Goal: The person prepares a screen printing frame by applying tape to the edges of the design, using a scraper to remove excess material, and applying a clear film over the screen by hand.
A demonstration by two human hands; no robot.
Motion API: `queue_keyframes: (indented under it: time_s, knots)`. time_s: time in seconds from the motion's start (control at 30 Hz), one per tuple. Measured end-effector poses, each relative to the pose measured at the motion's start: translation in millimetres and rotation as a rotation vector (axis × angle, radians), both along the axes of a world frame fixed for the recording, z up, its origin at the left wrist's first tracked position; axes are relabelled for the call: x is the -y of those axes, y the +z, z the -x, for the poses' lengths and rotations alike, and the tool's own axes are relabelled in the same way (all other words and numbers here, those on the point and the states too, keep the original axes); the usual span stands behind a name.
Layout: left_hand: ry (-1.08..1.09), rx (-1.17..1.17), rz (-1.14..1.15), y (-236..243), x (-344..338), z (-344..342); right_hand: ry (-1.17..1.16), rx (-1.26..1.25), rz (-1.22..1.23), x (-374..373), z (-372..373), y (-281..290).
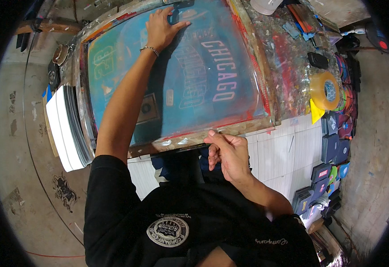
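Note:
A wooden-framed printing screen [172, 58] with blue mesh lies before me, light stencil lettering across it. My left hand [160, 30] reaches to its far side, a bracelet on the wrist. Its thumb points right, apart from the other fingers, and the hand rests on or just above the mesh. Close to those fingertips, a dark object [176, 3] is cut off by the view's upper edge. At the near wooden rail [190, 139], my right hand [232, 158] has its fingers curled and thumb against the forefinger. Whether something thin is between them cannot be made out.
A paint-stained table [288, 66] carries a roll of clear tape [324, 91] and a small black case [317, 60] at right. White boards [67, 129] are stacked left of the screen. Folded dark garments [330, 149] line the tiled floor's right side.

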State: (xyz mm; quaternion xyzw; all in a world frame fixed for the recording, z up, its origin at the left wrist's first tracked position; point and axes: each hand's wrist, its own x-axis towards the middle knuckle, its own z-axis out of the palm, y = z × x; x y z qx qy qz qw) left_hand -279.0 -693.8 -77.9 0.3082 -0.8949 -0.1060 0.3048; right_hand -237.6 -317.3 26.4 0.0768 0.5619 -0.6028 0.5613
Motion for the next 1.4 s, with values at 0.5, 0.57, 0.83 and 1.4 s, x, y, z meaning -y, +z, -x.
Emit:
queue_keyframes:
  time_s: [0.5, 0.57, 0.83, 1.4]
  knots:
    - [-0.084, 0.021, 0.031, 5.5, -1.4, -1.6, 0.012, 0.006, 0.041, -1.7, 2.6, -0.4]
    - [-0.070, 0.026, 0.062, 3.9, -1.5, -2.5, 0.013, 0.000, 0.047, -2.9, 1.5, -1.5]
    - [-0.048, 0.105, -0.012, 4.0, -2.0, -1.5, 0.000, 0.023, 0.064, -4.0, 0.7, -2.9]
    - [-0.181, 0.306, 0.053, 28.0, -74.3, -44.1, 0.000, 0.026, 0.072, -5.4, 2.7, -3.0]
